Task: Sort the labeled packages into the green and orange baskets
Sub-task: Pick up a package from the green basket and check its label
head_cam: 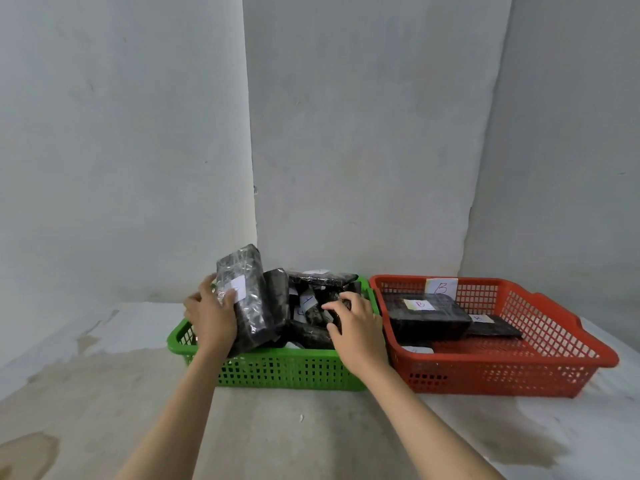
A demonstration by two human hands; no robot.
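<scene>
Reaching forward, left hand (pixel 213 315) grips upright black package (pixel 246 299) at green basket (pixel 277 370) left end | right hand (pixel 353 325), fingers curled, rests on packages inside | orange basket (pixel 502 370) just right holds B-labelled package (pixel 424 318)

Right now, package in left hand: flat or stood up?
Stood up, tilted. The left hand grips the package on end inside the green basket, label facing the camera.
</scene>
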